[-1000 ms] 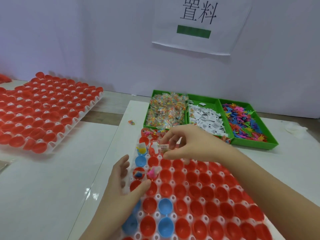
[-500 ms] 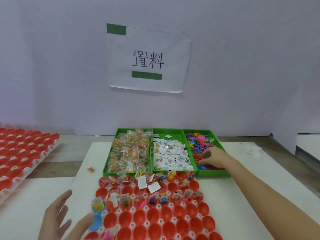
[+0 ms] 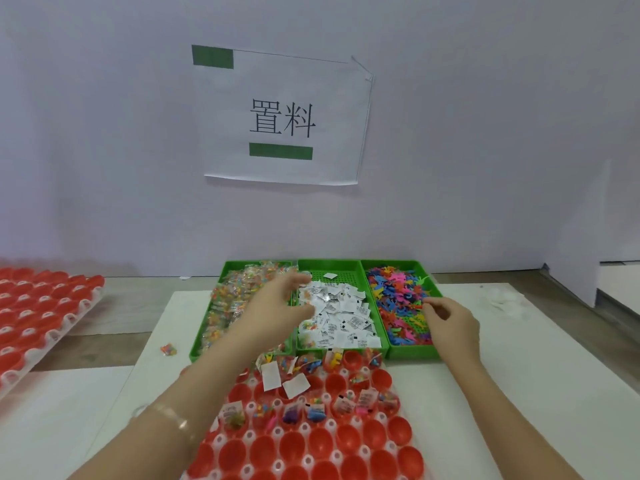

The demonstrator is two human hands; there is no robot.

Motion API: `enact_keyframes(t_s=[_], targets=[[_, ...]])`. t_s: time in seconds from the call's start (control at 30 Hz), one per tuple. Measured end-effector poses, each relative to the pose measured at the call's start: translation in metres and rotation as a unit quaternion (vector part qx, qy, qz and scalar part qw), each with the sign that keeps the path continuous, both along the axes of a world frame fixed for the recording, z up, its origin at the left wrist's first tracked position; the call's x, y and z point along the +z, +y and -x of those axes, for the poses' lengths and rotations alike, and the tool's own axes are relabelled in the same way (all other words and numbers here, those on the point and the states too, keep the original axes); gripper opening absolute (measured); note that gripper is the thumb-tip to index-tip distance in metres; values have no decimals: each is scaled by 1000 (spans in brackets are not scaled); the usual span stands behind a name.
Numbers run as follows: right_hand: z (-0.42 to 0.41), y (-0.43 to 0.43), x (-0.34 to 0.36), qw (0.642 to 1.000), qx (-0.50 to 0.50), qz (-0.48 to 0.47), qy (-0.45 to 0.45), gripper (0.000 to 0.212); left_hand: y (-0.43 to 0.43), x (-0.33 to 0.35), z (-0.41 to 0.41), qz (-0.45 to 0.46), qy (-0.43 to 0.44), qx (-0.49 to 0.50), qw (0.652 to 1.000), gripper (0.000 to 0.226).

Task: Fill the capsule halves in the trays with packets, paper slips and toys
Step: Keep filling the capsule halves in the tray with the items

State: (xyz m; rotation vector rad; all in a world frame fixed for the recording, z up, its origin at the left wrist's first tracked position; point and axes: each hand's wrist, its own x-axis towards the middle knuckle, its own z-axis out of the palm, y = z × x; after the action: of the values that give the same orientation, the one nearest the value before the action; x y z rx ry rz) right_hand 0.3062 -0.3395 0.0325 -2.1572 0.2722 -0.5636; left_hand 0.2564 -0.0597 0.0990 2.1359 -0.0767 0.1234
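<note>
A white paper sign (image 3: pixel 287 116) with two black characters and two green bars hangs on the pale wall (image 3: pixel 104 133); a crumpled white tissue (image 3: pixel 502 301) lies on the desk (image 3: pixel 554 382)

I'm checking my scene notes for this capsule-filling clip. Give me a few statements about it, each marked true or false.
1. The paper slips lie in the middle green bin. True.
2. The right hand reaches into the packet bin. False: it is at the toy bin, the one on the right.
3. Every capsule half in the near tray is filled. False: only the far rows hold items; the nearer rows are empty.
4. A second tray of red capsule halves lies off to the left. True.
5. A stray packet lies on the table, left of the bins. True.
</note>
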Motion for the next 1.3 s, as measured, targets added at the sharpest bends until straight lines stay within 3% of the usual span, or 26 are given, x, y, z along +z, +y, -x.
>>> enact_keyframes(t_s=[0.13, 0.3, 0.57, 0.7, 0.93, 1.0, 1.1, 1.17, 1.3], targets=[[11, 8, -12, 995, -38, -85, -26, 14, -41, -16, -49, -138, 33, -53, 988, 46], [12, 9, -22, 995, -14, -87, -44, 10, -57, -35, -69, -289, 116, -81, 947, 35], [5, 10, -19, 987, -15, -156, -34, 28, -53, -42, -76, -262, 100, -63, 958, 3], [8, 10, -13, 973, -8, -219, -67, 20, -51, -39, -74, -255, 66, -44, 964, 12], [24, 40, 18, 933, 115, -328, -91, 21, -43, -19, -65, -82, -20, 44, 995, 15], [31, 52, 25, 919, 149, -356, -76, 16, -47, -12, -55, 24, -32, 62, 997, 12], [39, 65, 33, 899, 203, -383, -63, 12, -57, -7, -36, 236, 16, 55, 970, 10], [42, 70, 36, 890, 229, -390, -48, 12, -63, -7, -26, 317, 38, 36, 947, 6], [42, 72, 36, 885, 228, -406, -14, 12, -69, -14, -21, 328, 23, 26, 944, 7]])
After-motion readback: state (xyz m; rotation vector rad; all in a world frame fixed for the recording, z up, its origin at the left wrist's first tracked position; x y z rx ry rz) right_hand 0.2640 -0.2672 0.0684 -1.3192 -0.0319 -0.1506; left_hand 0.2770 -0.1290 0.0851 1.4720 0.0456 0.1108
